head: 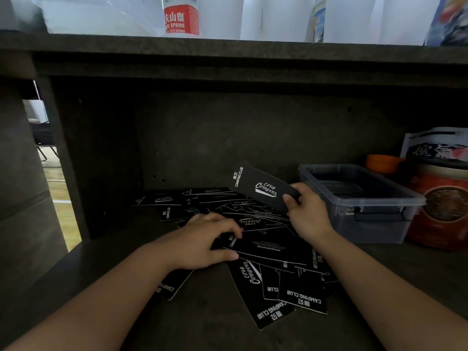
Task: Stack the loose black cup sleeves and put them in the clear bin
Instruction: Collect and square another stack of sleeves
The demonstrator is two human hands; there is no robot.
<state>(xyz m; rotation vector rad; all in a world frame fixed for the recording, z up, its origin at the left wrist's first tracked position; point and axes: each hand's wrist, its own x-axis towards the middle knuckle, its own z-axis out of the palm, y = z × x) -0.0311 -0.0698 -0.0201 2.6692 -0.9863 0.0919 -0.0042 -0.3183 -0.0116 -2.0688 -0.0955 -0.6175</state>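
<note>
Several flat black cup sleeves [268, 282] with white "Camping Club" print lie scattered in a loose heap on the dark lower shelf. My right hand [307, 211] holds one sleeve [260, 187] by its near end, raised above the heap and tilted, just left of the clear bin [379, 224]. My left hand [210, 239] rests palm down on the heap, its thumb and fingers pinching the edge of a sleeve [268, 249] on top. The clear bin stands at the right of the shelf, with a few dark flat pieces lying inside.
An orange-red round tin [443, 209] stands right of the bin, with an orange lid [382, 162] and a printed bag [435, 145] behind it. The upper shelf board [228, 59] overhangs closely; a water bottle [181, 17] and white cups stand on it.
</note>
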